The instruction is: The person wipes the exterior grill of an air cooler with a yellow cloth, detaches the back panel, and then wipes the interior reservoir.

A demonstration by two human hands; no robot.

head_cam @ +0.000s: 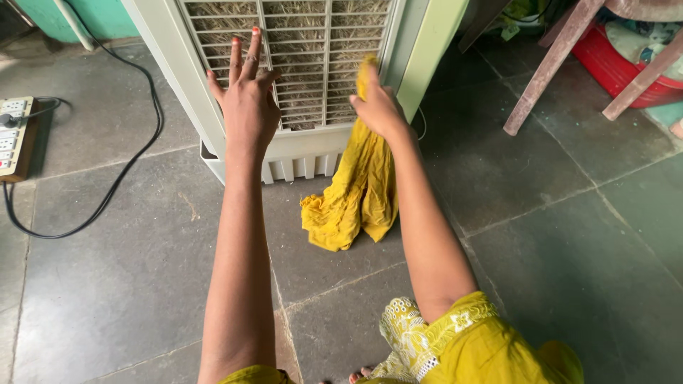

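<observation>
A white air cooler with a slatted grille stands on the stone floor in front of me. My left hand is flat against the left side of the grille, fingers straight and together. My right hand grips a yellow cloth and presses its top end against the right part of the grille. The rest of the cloth hangs down past the cooler's base, and its lower end lies bunched on the floor.
A black cable runs over the floor at the left to a power strip. Wooden chair legs and a red tub stand at the upper right. Grey stone tiles cover the floor.
</observation>
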